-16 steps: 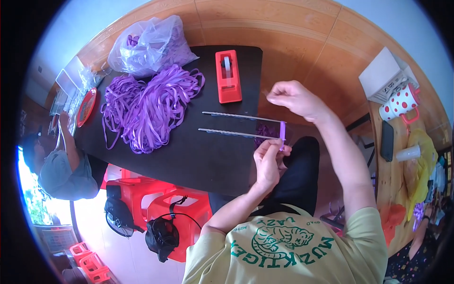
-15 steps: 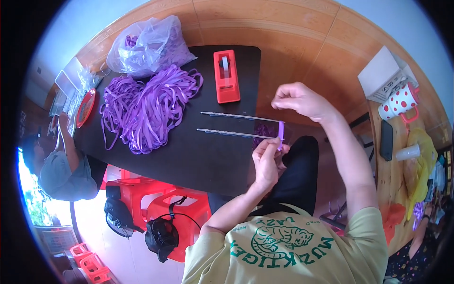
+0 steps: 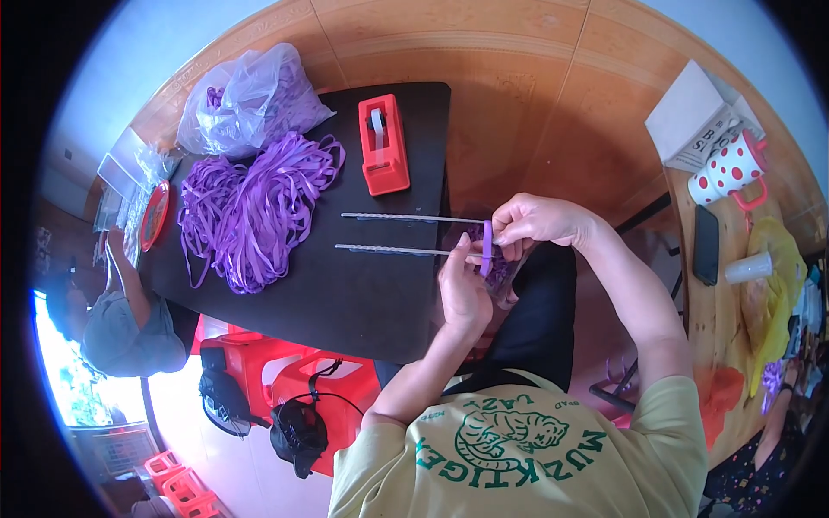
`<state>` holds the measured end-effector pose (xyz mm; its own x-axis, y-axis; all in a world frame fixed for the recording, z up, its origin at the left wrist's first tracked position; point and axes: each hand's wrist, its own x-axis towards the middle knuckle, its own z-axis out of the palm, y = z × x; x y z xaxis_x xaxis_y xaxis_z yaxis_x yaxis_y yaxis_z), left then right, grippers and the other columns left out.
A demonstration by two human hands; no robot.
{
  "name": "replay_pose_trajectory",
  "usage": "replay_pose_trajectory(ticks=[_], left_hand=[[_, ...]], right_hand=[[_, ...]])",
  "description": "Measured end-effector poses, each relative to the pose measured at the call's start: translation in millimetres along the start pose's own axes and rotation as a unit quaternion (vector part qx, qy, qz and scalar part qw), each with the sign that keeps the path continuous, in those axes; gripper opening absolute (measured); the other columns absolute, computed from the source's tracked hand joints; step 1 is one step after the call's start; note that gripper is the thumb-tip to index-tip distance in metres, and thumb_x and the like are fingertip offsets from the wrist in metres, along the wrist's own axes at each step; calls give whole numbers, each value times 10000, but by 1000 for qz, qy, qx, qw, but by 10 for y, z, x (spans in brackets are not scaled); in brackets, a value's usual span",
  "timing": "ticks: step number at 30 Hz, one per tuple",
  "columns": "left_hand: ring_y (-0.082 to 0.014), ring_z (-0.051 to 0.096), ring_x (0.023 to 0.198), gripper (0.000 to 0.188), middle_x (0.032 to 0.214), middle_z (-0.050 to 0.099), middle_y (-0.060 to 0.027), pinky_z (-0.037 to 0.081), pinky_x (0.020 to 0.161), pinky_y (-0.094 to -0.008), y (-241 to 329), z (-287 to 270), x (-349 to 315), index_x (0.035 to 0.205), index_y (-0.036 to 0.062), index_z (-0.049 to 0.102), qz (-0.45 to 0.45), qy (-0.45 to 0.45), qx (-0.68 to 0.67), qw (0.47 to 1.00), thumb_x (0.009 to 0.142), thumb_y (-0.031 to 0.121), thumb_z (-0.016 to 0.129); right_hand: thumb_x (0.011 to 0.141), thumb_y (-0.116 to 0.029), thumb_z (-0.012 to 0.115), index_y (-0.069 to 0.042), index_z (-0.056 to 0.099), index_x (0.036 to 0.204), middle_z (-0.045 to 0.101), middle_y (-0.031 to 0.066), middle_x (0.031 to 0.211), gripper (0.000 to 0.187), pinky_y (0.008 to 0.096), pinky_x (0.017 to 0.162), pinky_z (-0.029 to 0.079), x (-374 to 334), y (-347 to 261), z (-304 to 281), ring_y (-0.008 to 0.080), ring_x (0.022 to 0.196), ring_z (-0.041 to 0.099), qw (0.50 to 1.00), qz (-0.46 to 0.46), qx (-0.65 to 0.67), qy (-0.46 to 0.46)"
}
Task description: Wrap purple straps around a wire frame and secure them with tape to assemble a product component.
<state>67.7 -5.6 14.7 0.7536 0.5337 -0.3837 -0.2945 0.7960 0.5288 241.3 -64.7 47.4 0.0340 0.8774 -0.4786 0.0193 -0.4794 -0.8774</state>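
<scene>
Two thin twisted metal rods (image 3: 389, 249) lie side by side, reaching past the right edge of the dark table. A band of purple ribbon (image 3: 487, 235) spans their outer ends. My left hand (image 3: 465, 292) pinches the ribbon by the nearer rod's end. Against the band at the farther rod, my right hand (image 3: 542, 221) is closed, its fingertips pressed together on the ribbon; they partly hide it. Below my hands, more purple ribbon shows in a clear bag (image 3: 509, 278) near my lap. A large heap of purple ribbon (image 3: 255, 211) lies on the table.
A red tape dispenser (image 3: 384, 147) stands behind the rods, and a plastic bag of ribbon (image 3: 250, 99) behind the heap. Red stools (image 3: 259, 367) hold black bags. On the right wooden table are a dotted mug (image 3: 727, 168) and a phone (image 3: 705, 246). Other people sit left and right.
My right hand has come down and left from above the rods to the ribbon band. My left hand stays pinched on it. The whole view has shifted slightly.
</scene>
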Motion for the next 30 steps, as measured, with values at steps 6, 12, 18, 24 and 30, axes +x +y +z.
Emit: replay_pose_trajectory(ticks=[6,12,18,24,30], left_hand=[[-126,546,833,198,850,615,-29,383,810,-311,-32,15,57,862,93,609,11,3,21,1000,872,289,584],[-120,576,808,185,834,639,-23,416,770,-298,-104,21,125,849,78,653,39,31,33,998,863,260,622],[-114,590,754,73,818,644,-16,439,723,-280,-268,-156,290,853,67,666,97,39,20,994,858,133,636],[-114,582,727,58,812,638,-26,451,704,-258,-257,-122,272,845,37,656,99,38,3,994,865,55,604],[-110,577,728,70,804,629,-29,456,706,-253,-281,-158,303,844,25,648,121,59,15,991,867,35,583]], right_hand=[[827,-77,552,-29,663,832,634,45,703,121,235,604,497,42,-17,-42,107,648,606,1000,3,-14,-19],[809,-79,551,-29,671,826,624,49,664,130,232,569,491,87,-2,-70,102,598,594,999,-1,-25,-23],[793,-87,563,-26,659,787,619,53,646,114,232,551,486,103,-11,-69,102,574,586,999,6,-26,-21],[803,-94,583,-22,654,772,621,46,651,107,225,565,479,109,49,-109,99,583,585,999,-21,-39,-24],[836,-69,635,-22,659,819,641,32,691,56,221,583,481,163,176,-194,86,606,596,997,-38,-30,-59]])
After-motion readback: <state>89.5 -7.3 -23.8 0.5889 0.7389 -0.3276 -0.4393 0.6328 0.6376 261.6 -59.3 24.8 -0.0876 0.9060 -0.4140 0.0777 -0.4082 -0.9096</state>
